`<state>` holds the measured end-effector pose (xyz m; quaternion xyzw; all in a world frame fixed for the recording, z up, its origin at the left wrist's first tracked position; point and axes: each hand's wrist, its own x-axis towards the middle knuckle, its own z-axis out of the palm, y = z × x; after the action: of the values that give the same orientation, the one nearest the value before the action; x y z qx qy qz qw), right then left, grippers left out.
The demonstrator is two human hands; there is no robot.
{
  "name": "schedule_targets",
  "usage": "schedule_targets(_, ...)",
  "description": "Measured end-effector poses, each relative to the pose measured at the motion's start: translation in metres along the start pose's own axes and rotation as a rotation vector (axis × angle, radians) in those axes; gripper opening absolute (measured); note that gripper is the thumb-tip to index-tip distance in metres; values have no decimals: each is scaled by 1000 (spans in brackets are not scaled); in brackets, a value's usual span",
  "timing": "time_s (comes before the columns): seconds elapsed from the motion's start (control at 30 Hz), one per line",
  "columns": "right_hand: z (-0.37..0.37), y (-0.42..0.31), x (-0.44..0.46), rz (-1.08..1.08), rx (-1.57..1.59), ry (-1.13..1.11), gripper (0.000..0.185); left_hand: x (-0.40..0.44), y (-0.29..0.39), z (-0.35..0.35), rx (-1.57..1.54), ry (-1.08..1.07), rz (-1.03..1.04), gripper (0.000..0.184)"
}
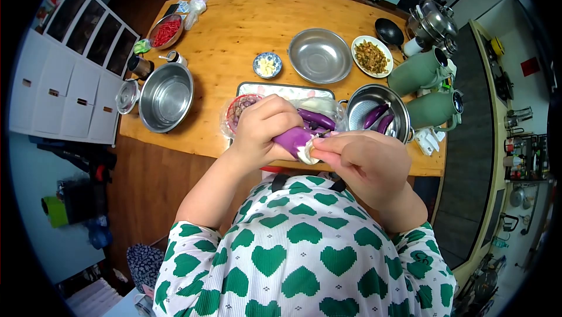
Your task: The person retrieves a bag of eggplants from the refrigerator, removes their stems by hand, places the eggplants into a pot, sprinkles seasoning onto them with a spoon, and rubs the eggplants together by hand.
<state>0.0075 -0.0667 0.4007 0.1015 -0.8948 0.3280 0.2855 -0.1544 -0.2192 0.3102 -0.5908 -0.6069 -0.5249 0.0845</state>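
Observation:
My left hand is wrapped round a purple eggplant, held above the table's near edge. At its right end the eggplant shows a whitish, ragged part. My right hand pinches that end between thumb and fingers; exactly what lies between the fingertips is partly hidden. Behind my hands, more purple eggplants lie in clear plastic on a patterned tray. A red basket with small round purplish items stands beside my left hand. To the right, a steel pot with a perforated bottom holds purple eggplants.
On the wooden table stand a steel basin, a plate of cooked food, a small dish of pale pieces, a deep pot and a bowl of red peppers. Green jugs line the right side.

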Motion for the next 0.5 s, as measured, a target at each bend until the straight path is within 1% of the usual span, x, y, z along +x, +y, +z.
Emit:
schedule_targets(0.03,0,0,0,-14,-58,-6,33,1,1,0,19,-4,-4,45)
schedule_targets(0.1,-2,2,-3,-23,-40,-8,24,4,5,0,56,-12,-13,46)
schedule_targets(0.2,0,1,-4,-8,-37,10,27,5,10,-1,128,-37,-17,47)
schedule_targets(0.43,9,6,-11,88,-4,74,33,0,11,4,155,-42,-44,47)
schedule_targets(0.5,12,13,-15,170,113,85,34,-4,8,7,134,-38,-58,46)
